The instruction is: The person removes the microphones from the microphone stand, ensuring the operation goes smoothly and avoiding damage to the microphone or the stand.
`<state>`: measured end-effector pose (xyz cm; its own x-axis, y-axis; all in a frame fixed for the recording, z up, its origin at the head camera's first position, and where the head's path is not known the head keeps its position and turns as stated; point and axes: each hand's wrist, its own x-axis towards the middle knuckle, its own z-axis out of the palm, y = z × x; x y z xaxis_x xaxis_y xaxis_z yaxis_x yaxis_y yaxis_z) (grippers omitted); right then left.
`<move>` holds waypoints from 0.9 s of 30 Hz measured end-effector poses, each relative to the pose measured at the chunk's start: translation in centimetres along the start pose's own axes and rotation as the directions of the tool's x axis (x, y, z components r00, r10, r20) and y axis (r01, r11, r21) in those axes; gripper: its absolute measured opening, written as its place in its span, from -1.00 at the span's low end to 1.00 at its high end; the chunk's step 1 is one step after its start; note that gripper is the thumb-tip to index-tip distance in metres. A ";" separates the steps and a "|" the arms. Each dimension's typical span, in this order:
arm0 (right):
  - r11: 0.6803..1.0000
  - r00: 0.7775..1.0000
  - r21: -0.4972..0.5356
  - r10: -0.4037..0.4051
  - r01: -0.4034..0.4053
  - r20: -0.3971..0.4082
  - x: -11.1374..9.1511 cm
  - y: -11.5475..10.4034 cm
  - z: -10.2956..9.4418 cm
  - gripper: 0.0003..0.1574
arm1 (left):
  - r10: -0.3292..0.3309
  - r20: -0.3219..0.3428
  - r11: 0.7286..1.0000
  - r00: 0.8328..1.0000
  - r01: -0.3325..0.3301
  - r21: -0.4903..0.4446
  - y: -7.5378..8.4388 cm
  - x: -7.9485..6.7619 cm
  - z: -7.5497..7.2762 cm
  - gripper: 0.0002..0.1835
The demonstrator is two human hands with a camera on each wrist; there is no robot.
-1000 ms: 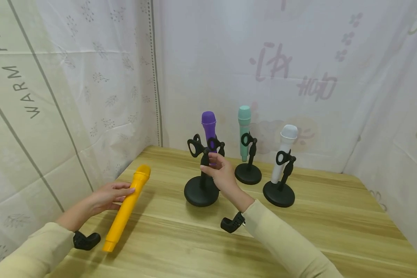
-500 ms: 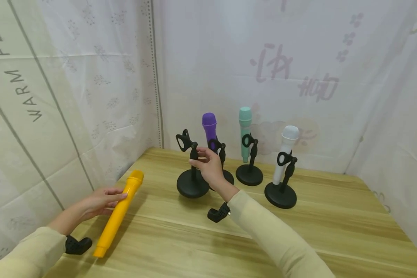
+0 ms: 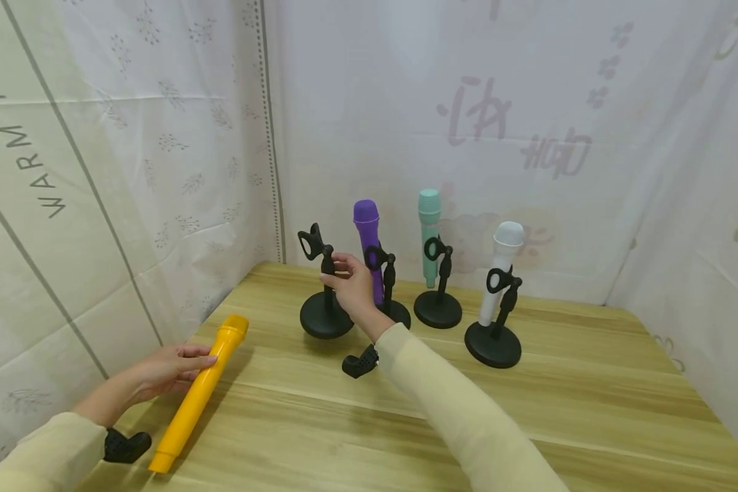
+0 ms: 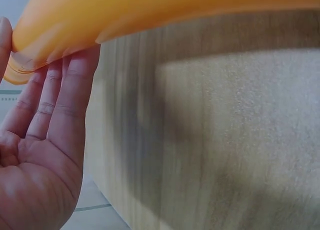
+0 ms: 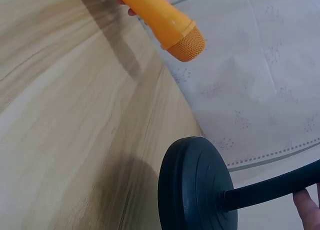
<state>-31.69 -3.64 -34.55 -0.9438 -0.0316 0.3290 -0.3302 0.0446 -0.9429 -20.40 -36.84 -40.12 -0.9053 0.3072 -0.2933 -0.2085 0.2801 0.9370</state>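
Note:
In the head view my left hand (image 3: pixel 162 372) holds a yellow microphone (image 3: pixel 199 396) slantwise at the table's left, its head pointing away from me. Fingers and thumb lie on both sides of its orange-looking body (image 4: pixel 150 10) in the left wrist view. My right hand (image 3: pixel 353 287) pinches the upright of a black microphone stand (image 3: pixel 327 311) whose clip holds nothing. The stand's round base (image 5: pixel 195 185) seems slightly off the table, with a shadow beside it. Just right of that hand, a purple microphone (image 3: pixel 369 229) leans in another black stand (image 3: pixel 396 316).
A mint microphone (image 3: pixel 429 208) and a white microphone (image 3: pixel 506 246) sit in black stands (image 3: pixel 438 311) further right on the wooden table (image 3: pixel 566 410). Patterned curtains (image 3: pixel 357 102) hang behind and at both sides.
My right hand has carried the clip-topped stand leftward and slightly back, away from in front of the purple microphone's stand. My left hand and the yellow microphone have shifted left and toward me.

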 end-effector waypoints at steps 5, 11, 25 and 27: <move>1.000 1.000 -0.028 0.004 -0.004 -0.003 0.3 0.4 0.7 -0.55 | -0.012 -0.035 1.000 0.999 0.013 0.012 -0.2 0.1 0.1 -0.40; 1.000 1.000 -0.024 0.015 -0.015 -0.021 0.8 0.8 1.4 -0.56 | -0.038 -0.102 0.998 0.994 0.043 0.046 -0.3 0.4 0.4 -0.29; 0.999 0.999 -0.051 0.016 -0.017 -0.029 1.6 1.6 2.2 -0.55 | -0.035 -0.221 0.994 0.975 0.056 0.091 -0.8 0.9 1.3 -0.27; 0.999 1.000 -0.046 0.011 -0.012 -0.026 1.7 1.8 2.3 -0.55 | -0.034 -0.243 0.993 0.969 0.061 0.105 -0.9 1.0 1.4 -0.28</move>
<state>-33.88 -5.95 -35.81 -0.9474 -0.0049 0.3199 -0.3190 0.0912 -0.9433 -20.56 -35.51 -41.52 -0.9604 0.0672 -0.2704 -0.2238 0.3923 0.8922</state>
